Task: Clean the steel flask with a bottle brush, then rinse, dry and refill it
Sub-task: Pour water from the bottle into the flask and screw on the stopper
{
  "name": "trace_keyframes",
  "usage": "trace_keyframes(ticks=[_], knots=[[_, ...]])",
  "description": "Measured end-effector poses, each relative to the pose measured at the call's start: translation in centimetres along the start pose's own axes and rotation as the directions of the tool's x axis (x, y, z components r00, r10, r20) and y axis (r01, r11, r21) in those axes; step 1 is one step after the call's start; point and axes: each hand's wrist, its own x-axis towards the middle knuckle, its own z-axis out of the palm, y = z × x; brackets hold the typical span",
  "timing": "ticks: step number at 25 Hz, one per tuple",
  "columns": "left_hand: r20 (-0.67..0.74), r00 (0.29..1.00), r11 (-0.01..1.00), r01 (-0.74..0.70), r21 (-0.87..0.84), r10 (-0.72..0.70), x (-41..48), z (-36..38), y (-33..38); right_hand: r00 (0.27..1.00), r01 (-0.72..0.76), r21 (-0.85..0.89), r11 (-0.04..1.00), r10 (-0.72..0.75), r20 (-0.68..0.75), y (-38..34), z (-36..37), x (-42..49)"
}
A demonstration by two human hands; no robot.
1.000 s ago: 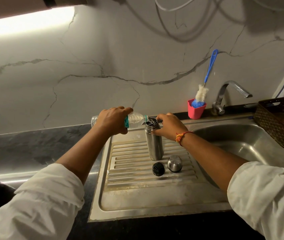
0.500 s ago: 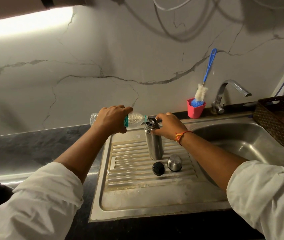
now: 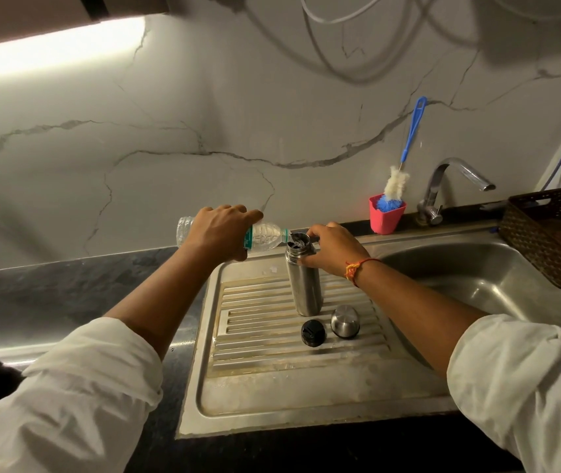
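The steel flask [image 3: 304, 285] stands upright and uncapped on the ribbed drainboard [image 3: 272, 356]. My right hand [image 3: 332, 249] grips its neck. My left hand [image 3: 222, 233] holds a clear plastic water bottle [image 3: 265, 237] tipped on its side, with its mouth over the flask's opening. In front of the flask lie its black stopper [image 3: 312, 332] and its steel cap [image 3: 345, 321]. The blue-handled bottle brush [image 3: 405, 155] stands bristles down in a pink cup [image 3: 385, 216] by the wall.
The sink basin [image 3: 477, 271] lies to the right, with a steel tap [image 3: 443, 186] behind it. A brown woven basket [image 3: 552, 233] sits at the basin's right edge. Dark countertop [image 3: 67, 295] stretches to the left. Cables hang on the marble wall.
Both hands, the bottle and the flask have stayed almost still; only the view has shifted slightly.
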Motion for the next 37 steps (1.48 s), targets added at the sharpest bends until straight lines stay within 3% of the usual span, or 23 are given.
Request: trace_keyframes(ticks=[24,37], knots=[[-0.153,0.975,0.943,-0.105,0.316,0.16,0.4,-2.2,1.2,1.0,0.005,0.015,1.0,-0.005,0.01,0.0,-0.2,0.0],[-0.093,0.959,0.864,-0.197,0.463,0.269,1.6,-3.4,2.2,1.0,0.015,0.022,1.0,-0.015,-0.005,0.0,-0.2,-0.2]])
